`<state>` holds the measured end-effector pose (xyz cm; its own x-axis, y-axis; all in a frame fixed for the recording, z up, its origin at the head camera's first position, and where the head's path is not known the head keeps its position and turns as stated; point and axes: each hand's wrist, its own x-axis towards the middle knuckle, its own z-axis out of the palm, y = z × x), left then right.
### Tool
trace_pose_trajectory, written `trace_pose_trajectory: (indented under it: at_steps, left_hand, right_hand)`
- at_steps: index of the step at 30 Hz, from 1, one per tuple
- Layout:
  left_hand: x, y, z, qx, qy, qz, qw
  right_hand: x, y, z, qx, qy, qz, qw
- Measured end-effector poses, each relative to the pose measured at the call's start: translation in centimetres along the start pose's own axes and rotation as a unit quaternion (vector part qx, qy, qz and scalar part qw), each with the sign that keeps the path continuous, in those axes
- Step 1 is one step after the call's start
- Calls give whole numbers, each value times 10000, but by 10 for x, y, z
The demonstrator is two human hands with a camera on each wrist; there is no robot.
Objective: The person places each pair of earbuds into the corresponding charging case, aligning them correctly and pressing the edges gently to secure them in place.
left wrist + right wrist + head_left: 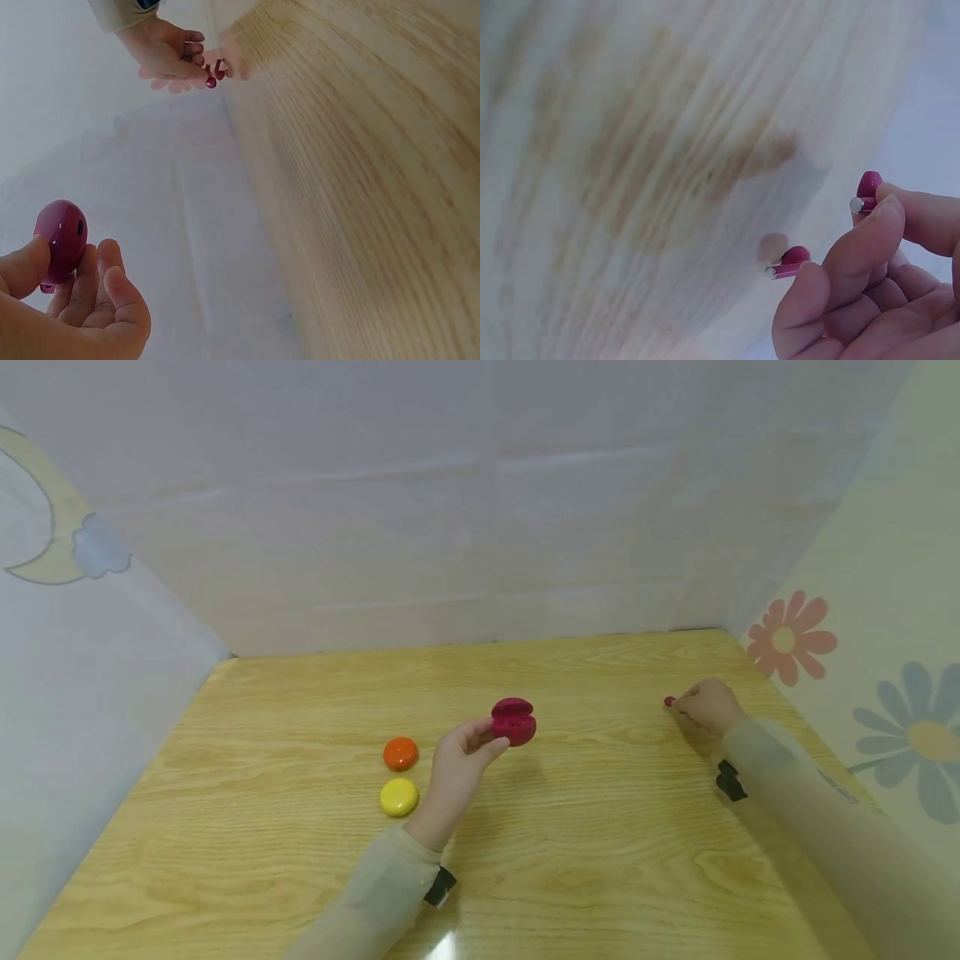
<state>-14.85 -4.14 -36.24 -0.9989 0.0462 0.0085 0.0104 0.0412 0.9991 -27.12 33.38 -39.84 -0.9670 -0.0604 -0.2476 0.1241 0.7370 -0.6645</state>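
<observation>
My left hand [456,770] grips a magenta earbud case [516,732] above the table, its lid raised. In the left wrist view the glossy case [61,234] shows its outer shell and a small port, with the thumb on one side and fingers on the other. Over at the right of the table, my right hand [711,705] pinches a magenta earbud [869,184] between thumb and index finger. A second magenta earbud [795,259] sits at the tip of another finger, close to the tabletop. Both stems end in a silvery tip.
An orange round case [401,753] and a yellow round case [399,797] lie beside the left forearm on the wood-grain table [262,827]. Pale sheeted walls [465,527] rise at the back and both sides.
</observation>
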Motion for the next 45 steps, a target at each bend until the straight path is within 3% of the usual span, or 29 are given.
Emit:
trace_pose_trajectory:
  at_steps: [6, 15, 45]
  left_hand:
    - [1, -2, 0, -25, 20, 28, 10000]
    - [5, -5, -2, -49, 52, -37, 10000]
    - [4, -7, -1, -97, 255, 53, 9996]
  right_hand:
    - [-11, -10, 2, 328, -41, 81, 9994]
    - [-28, -24, 7, 345, 240, -29, 9991]
    - [-73, -73, 26, 678, 616, -381, 9951]
